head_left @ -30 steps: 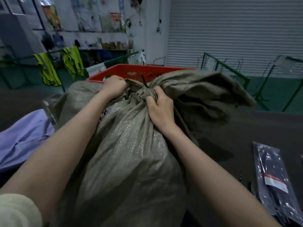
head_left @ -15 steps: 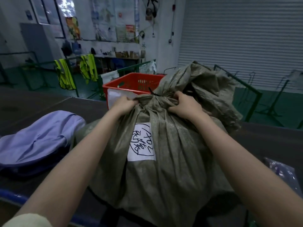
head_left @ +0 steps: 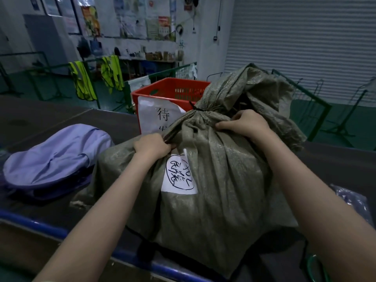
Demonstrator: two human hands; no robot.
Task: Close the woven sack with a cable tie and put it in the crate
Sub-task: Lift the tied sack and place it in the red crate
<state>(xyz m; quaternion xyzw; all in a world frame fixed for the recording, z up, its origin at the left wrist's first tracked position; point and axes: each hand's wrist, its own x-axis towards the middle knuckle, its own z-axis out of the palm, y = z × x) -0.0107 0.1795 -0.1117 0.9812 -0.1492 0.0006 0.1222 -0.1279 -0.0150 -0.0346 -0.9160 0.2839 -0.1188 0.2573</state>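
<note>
Olive-grey woven sack point(head_left: 219, 200), full and bulging, upright on the dark bench point(head_left: 109, 125), just in front of the crate and not in it. Neck gathered tight and cinched by a black cable tie point(head_left: 195, 109), tail of the tie pointing up. Loose mouth of the sack flopped up and to the right above the tie. Contents hidden by the weave. White paper label point(head_left: 179, 178) with handwritten black characters inside a drawn ring, stuck to the near face of the sack.

Red plastic crate point(head_left: 173, 89) with slotted walls, directly behind the sack; whether on the bench or past its far edge not discernible. White paper sign point(head_left: 155, 117) with large printed characters on its near wall, lower right part covered by the sack. Interior mostly out of sight, contents not discernible.

Lilac garment point(head_left: 55, 157) heaped on the bench to the left, apart from the sack. Clear plastic packet point(head_left: 352, 200) at the right margin, contents blurred. Blue rim point(head_left: 30, 220) along the near edge of the bench.

Background: green-painted floor, green metal railings point(head_left: 311, 98), two yellow high-visibility vests point(head_left: 82, 82) hung over a rail at left, white wall with posters point(head_left: 158, 19), grey roller shutter point(head_left: 305, 37) at right.

Left hand point(head_left: 152, 145) on the sack's left shoulder, just above the label, fingers curled round a pinched fold of fabric. Right hand point(head_left: 246, 124) on the right shoulder, just below and right of the cable tie, fingers and thumb clenched on a bunch of fabric. Both forearms bare, sack between them.
</note>
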